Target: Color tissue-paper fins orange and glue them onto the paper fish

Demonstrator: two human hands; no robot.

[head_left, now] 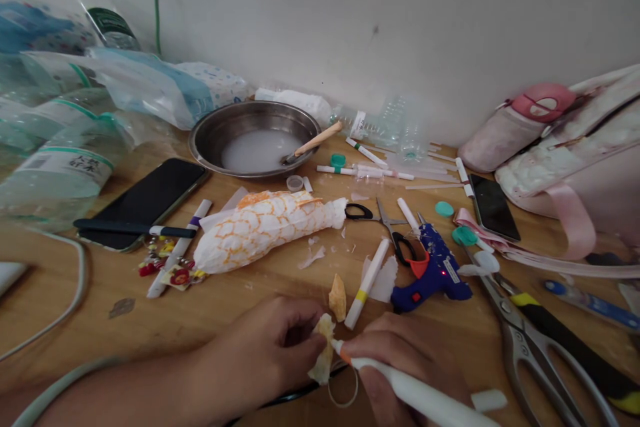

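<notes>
At the near edge of the wooden table (210, 310) the person's left hand (267, 350) pinches a small crumpled scrap of pale paper (323, 353) between thumb and fingertips, fingers curled close around it. The right hand (405, 363) is wrapped around a white marker (415, 395), whose orange tip touches the upper part of the scrap. The two hands sit close together, almost touching, with the scrap between them.

Just beyond the scrap lies a small yellowish paper piece (338, 296), and beside it a second white marker with a yellow band (367, 275) lies slanted on the table. To the right of that rests a blue glue gun (433, 270) with an orange trigger, and behind it small black-handled scissors (385, 220). Large metal shears (540, 340) lie at the right, near the right hand.

Further back in the middle sits a paper fish (265, 227), white with orange scale lines, lying on its side. Behind it a metal bowl (253, 137) holds whitish liquid, with a wooden-handled brush (313, 143) resting in it. A black phone (147, 200) lies to the left of the fish with a dark pen across it; another phone (493, 207) lies at the right, near a pink bag (590, 167). Clear plastic bottles (55, 167) lie at the far left
</notes>
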